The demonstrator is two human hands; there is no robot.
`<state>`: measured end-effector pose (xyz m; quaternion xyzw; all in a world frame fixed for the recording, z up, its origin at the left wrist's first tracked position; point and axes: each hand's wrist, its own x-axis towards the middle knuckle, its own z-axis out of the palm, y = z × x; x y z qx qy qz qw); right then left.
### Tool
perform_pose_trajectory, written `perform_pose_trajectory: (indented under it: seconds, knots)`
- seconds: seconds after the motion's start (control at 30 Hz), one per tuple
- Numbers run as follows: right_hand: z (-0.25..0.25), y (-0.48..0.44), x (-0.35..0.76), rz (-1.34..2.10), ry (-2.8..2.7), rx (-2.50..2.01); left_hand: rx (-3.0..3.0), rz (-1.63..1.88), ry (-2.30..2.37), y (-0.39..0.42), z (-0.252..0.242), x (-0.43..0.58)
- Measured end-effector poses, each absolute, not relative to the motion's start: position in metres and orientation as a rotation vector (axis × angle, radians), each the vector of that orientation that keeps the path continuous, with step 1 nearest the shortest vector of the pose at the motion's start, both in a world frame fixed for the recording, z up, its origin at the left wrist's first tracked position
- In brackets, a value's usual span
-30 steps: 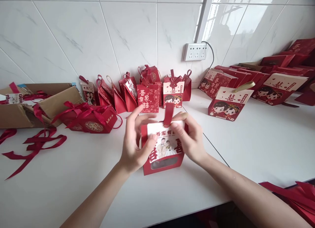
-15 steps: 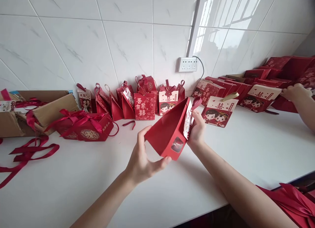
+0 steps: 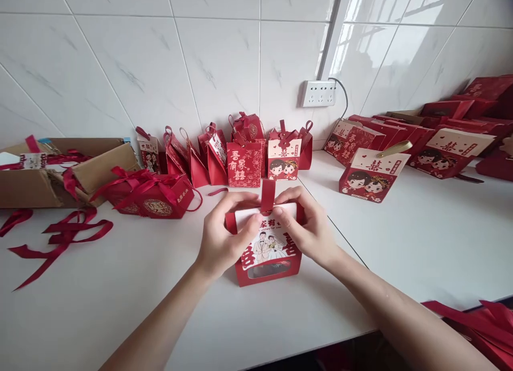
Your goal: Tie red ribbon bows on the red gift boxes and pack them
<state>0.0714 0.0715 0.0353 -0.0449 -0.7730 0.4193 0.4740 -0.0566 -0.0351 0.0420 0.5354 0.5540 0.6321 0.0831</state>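
A red paper gift box (image 3: 267, 253) with a white bride-and-groom panel and a clear window stands upright on the white table, its front toward me. My left hand (image 3: 230, 232) pinches its top edge from the left, thumb on the front panel and fingers behind. From the right, my right hand (image 3: 306, 226) grips the same top edge in the same way. Between my hands a red ribbon loop (image 3: 268, 194) sticks up from the box top. The backs of both hands' fingertips are hidden behind the box.
Several finished-looking red gift boxes (image 3: 243, 165) line the tiled wall. At left are a cardboard carton (image 3: 96, 165), bow-tied boxes (image 3: 160, 200) and loose ribbon (image 3: 76, 232). A couple-printed box (image 3: 371, 178) and stacked boxes (image 3: 449, 149) stand right; a socket (image 3: 318, 94) is on the wall.
The gift box has gone from tilted in the air, side showing, to upright on the table facing me. Both hands have shifted to its top edge. The other person's arm has mostly left view at right.
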Motion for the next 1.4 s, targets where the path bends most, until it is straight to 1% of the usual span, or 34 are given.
perform_pose_trajectory:
  seconds: [0.07, 0.13, 0.43, 0.9, 1.1, 1.17, 1.27, 1.4]
  knots:
    - [0.033, 0.07, 0.072, 0.924, -1.937, -0.061, 1.635, 1.913, 1.674, -0.038, 0.045, -0.054]
    - [0.032, 0.069, 0.073, 0.898, -1.963, -0.044, 1.66, 1.921, 1.698, -0.039, 0.045, -0.053]
    - [0.029, 0.066, 0.071, 0.998, -1.901, -0.081, 1.633, 1.82, 1.764, -0.039, 0.044, -0.054]
    - [0.036, 0.061, 0.072, 1.04, -1.888, -0.125, 1.597, 1.823, 1.872, -0.041, 0.048, -0.052]
    - [0.033, 0.063, 0.071, 1.095, -1.843, -0.169, 1.598, 1.812, 1.737, -0.039, 0.042, -0.053]
    - [0.029, 0.074, 0.07, 1.158, -1.732, -0.227, 1.618, 1.818, 1.622, -0.035, 0.036, -0.056]
    - [0.025, 0.098, 0.068, 1.251, -1.389, -0.368, 1.607, 1.826, 1.543, -0.029, 0.026, -0.057]
    - [0.025, 0.125, 0.066, 1.229, -1.082, -0.485, 1.423, 1.65, 1.603, -0.025, 0.02, -0.049]
